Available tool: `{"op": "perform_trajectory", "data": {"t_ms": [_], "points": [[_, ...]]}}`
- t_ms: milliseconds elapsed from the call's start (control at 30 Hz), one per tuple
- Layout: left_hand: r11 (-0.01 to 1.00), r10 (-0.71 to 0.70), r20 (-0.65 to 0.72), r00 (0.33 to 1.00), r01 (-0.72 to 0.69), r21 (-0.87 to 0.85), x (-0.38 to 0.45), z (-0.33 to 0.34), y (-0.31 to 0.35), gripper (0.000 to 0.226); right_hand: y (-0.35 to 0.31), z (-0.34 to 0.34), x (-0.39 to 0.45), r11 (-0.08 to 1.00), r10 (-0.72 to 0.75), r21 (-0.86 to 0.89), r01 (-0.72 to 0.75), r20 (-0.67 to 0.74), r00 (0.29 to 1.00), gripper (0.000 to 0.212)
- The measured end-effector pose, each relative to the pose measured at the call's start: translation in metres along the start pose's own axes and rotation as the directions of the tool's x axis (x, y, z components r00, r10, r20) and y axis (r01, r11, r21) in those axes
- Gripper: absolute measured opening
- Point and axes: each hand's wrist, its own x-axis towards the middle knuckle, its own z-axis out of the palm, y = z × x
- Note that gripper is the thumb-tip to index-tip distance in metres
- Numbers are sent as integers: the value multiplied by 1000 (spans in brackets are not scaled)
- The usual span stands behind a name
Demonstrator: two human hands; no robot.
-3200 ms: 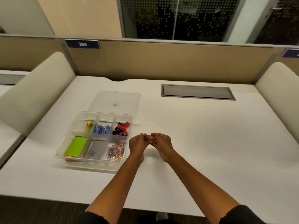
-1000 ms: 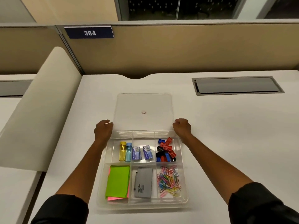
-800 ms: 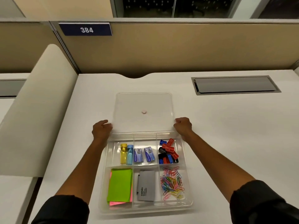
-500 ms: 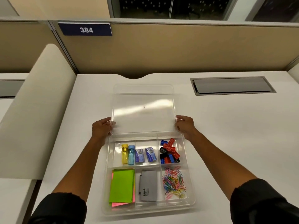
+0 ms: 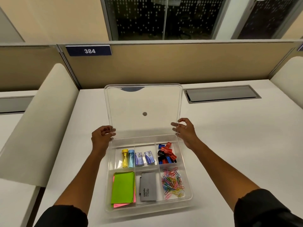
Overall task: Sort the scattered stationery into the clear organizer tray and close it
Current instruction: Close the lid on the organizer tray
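Clear lid (image 5: 144, 102) pinched between left hand (image 5: 100, 136); right hand (image 5: 186, 130); above tray (image 5: 148, 208).

The clear lid (image 5: 142, 110) stands tilted over the far edge of the organizer tray (image 5: 188, 182) and blocks the way from behind. From above and from the front, all six compartments are open. The white desk (image 5: 229, 145) to the right is bare, the cable hatch (image 5: 221, 94) lies flat
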Motion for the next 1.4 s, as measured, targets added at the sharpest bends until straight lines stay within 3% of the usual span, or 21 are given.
{"op": "perform_trajectory", "data": {"t_ms": [300,500,567,667,800,900,1033,1200,1233,1300,1400], "points": [[999,11,-55,998,-13,-43,-30,-9,-11,19,14,-23,-30,966,-177,-181,187,68,982,21],[984,67,28,997,-71,166,-57,-25,-23,26,26,-36,-50,925,-208,-308,224,86,974,19],[975,75,17,997,-77,210,-63,-28,-28,27,28,-38,-58,859,-238,-444,256,98,966,28],[994,15,2,1000,-15,110,-77,-30,-31,28,39,-45,-67,724,-327,-584,367,178,928,28],[998,5,7,1000,-5,63,-88,-33,-33,30,47,-50,-78,735,-271,-560,382,274,923,25],[999,-33,6,999,33,44,-93,-35,-32,30,55,-55,-85,760,-202,-536,366,341,918,40],[997,-34,-27,999,35,67,-103,-34,-32,27,78,-61,-90,535,-327,-608,586,490,808,51],[990,-22,-116,993,38,133,-111,-31,-37,20,78,-53,-90,604,-386,-614,508,332,861,31],[988,-22,-123,992,41,147,-111,-30,-36,19,76,-51,-90,679,-351,-570,463,301,887,36],[979,-16,-129,992,42,199,-110,-27,-33,21,72,-50,-87,704,-375,-565,430,219,901,53],[964,-3,-127,992,36,262,-105,-19,-27,30,60,-41,-79,751,-397,-551,363,63,916,51]]}}
